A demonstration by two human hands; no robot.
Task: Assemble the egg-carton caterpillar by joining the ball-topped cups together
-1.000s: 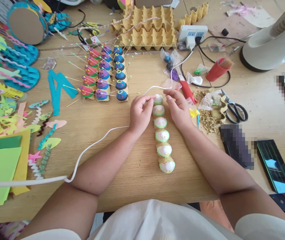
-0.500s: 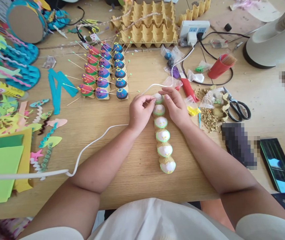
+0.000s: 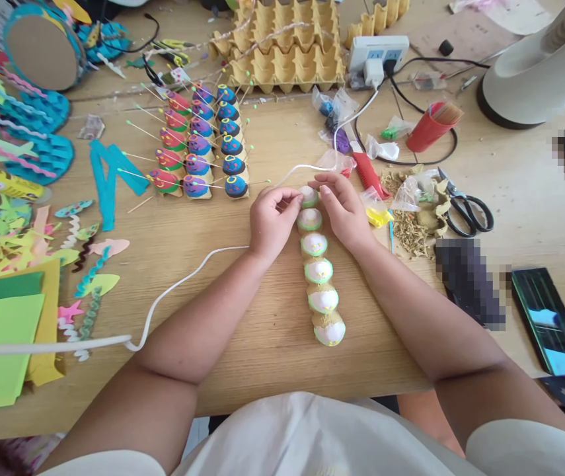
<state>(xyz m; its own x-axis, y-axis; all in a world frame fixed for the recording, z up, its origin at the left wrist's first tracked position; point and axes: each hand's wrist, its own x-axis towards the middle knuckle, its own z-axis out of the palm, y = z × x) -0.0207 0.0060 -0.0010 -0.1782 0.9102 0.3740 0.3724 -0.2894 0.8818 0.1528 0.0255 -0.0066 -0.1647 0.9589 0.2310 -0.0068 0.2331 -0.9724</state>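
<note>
Head view looks down on a wide pale wooden table [image 3: 272, 344] strewn with craft pieces. Taking as landmark the row of six white-painted, green-rimmed egg-carton cups [image 3: 318, 271] at the table's middle: beyond it and well apart lie the yellow cardboard egg trays [image 3: 285, 49], and to their right stands a white fan base [image 3: 530, 79]. Left of the row's far end stand three lines of red, purple and blue painted egg-carton bugs with pin feelers [image 3: 197, 142]. Right of the row lie black-handled scissors [image 3: 463, 208]. A thin white cord [image 3: 173, 291] runs from the left towards the row's far end. The left hand [image 3: 272, 221] and right hand [image 3: 344, 211] flank the farthest cup [image 3: 308, 196], fingertips pressed against it from both sides, pinching it where it sits on the table.
</note>
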